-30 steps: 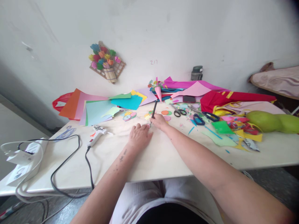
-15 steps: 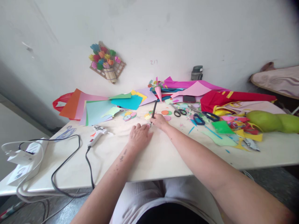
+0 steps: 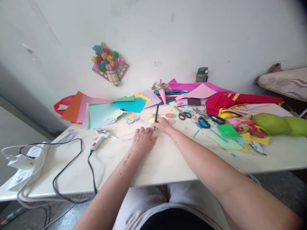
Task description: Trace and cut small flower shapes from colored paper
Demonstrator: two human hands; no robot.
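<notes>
My right hand (image 3: 163, 125) is closed round a slim black pen (image 3: 156, 113), which stands nearly upright with its tip down by my left fingertips. Palm down on the table, my left hand (image 3: 144, 139) has its fingers laid flat, their tips at a small pink paper piece (image 3: 152, 128) that they mostly cover. Just beyond my hands are round paper cut-outs: an orange disc (image 3: 169, 115), a pink disc (image 3: 171, 121) and a small pile of coloured discs (image 3: 133, 119).
A white glue gun (image 3: 100, 140) lies left, its black cord trailing past a power strip (image 3: 28, 167). Scissors (image 3: 184, 115), blue-handled scissors (image 3: 204, 122) and paper scraps (image 3: 225, 142) lie right. Coloured sheets (image 3: 103, 113) and a pink paper cone with flowers (image 3: 162, 95) are along the back.
The pen's top has swung slightly to the left and toward me in my right hand. My left hand stays in place.
</notes>
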